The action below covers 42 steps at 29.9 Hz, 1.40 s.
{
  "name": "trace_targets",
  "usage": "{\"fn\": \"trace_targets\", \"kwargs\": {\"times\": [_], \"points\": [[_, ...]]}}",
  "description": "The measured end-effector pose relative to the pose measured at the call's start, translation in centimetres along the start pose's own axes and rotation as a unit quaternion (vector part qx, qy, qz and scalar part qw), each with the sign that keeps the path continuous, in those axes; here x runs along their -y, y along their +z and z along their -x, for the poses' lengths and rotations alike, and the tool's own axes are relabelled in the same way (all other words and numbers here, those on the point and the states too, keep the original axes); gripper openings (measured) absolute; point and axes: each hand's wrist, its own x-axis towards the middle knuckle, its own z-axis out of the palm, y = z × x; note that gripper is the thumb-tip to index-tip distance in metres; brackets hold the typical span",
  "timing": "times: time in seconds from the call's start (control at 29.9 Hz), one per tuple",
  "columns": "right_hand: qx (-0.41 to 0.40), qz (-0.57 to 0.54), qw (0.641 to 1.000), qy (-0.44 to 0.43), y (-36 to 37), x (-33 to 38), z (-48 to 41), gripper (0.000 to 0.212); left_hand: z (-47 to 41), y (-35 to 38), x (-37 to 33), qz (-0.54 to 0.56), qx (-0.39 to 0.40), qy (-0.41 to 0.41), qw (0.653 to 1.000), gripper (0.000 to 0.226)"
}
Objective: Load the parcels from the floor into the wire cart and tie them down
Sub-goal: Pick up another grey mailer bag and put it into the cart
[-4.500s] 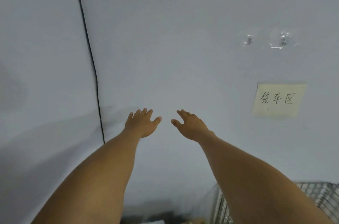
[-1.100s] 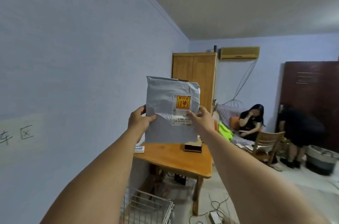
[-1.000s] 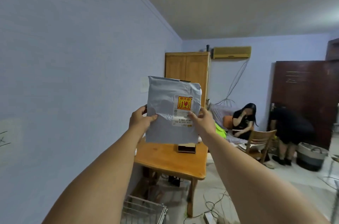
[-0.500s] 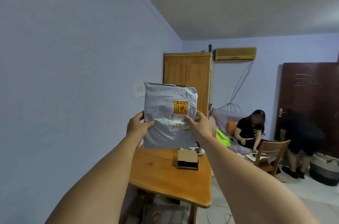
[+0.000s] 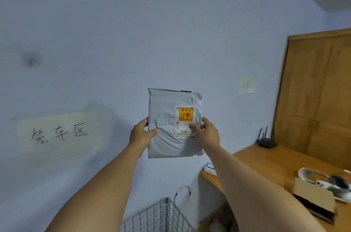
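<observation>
I hold a grey plastic mailer parcel (image 5: 167, 136) upright at arm's length in front of the pale wall. It bears a white shipping label with an orange fragile sticker. My left hand (image 5: 140, 134) grips its left edge, thumb across the front. My right hand (image 5: 206, 133) grips its right edge, thumb on the label. Below, between my forearms, the top corner of the wire cart (image 5: 157, 216) shows at the bottom edge of the view.
A paper sign with handwritten characters (image 5: 58, 134) is stuck on the wall at left. A wooden table (image 5: 275, 161) stands at right with a cardboard box (image 5: 313, 201), a router (image 5: 266, 142) and a small white box (image 5: 209, 168). A wooden wardrobe (image 5: 319, 94) rises behind it.
The view has swung left from the room toward the wall. The parcel stays gripped in both hands; the wall sign and the wire cart's corner have come back into sight.
</observation>
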Motion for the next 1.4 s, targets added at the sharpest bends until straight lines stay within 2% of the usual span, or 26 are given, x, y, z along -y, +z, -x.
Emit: {"fn": "trace_targets", "kwargs": {"times": [0.13, 0.23, 0.37, 0.5, 0.63, 0.9, 1.1, 1.24, 1.4], "points": [[0.107, -0.042, 0.993, -0.036, 9.4, 1.7, -0.5, 0.025, 0.6, -7.3, 4.5, -0.017, -0.104, -0.043, 0.994, 0.048], [0.179, -0.062, 0.981, -0.053, 15.5, 2.1, 0.1, 0.029, 2.2, -11.5, 7.4, -0.022, -0.169, -0.077, 0.982, 0.042], [0.243, -0.070, 0.966, -0.054, 22.0, 0.8, 2.0, 0.035, 4.7, -14.4, 11.4, -0.037, -0.217, -0.121, 0.968, 0.043], [0.314, -0.053, 0.948, -0.031, 26.7, -3.7, 5.8, 0.041, 8.5, -15.0, 17.4, -0.074, -0.236, -0.176, 0.953, 0.045], [0.359, -0.022, 0.933, 0.007, 30.1, -10.4, 9.7, 0.041, 12.0, -13.4, 25.3, -0.120, -0.225, -0.220, 0.941, 0.047], [0.430, 0.041, 0.896, 0.101, 38.0, -28.8, 19.4, 0.036, 20.8, -7.8, 45.5, -0.080, -0.217, -0.358, 0.905, 0.035], [0.465, 0.056, 0.864, 0.185, 47.0, -43.4, 26.3, 0.030, 25.3, -4.2, 62.2, -0.075, -0.229, -0.434, 0.868, 0.038], [0.487, 0.090, 0.849, 0.186, 53.9, -53.6, 29.8, 0.044, 27.7, -2.6, 74.0, -0.083, -0.204, -0.472, 0.854, 0.038], [0.487, 0.093, 0.844, 0.205, 59.4, -60.2, 32.5, 0.030, 29.4, -1.6, 84.4, -0.069, -0.211, -0.496, 0.839, 0.040]]}}
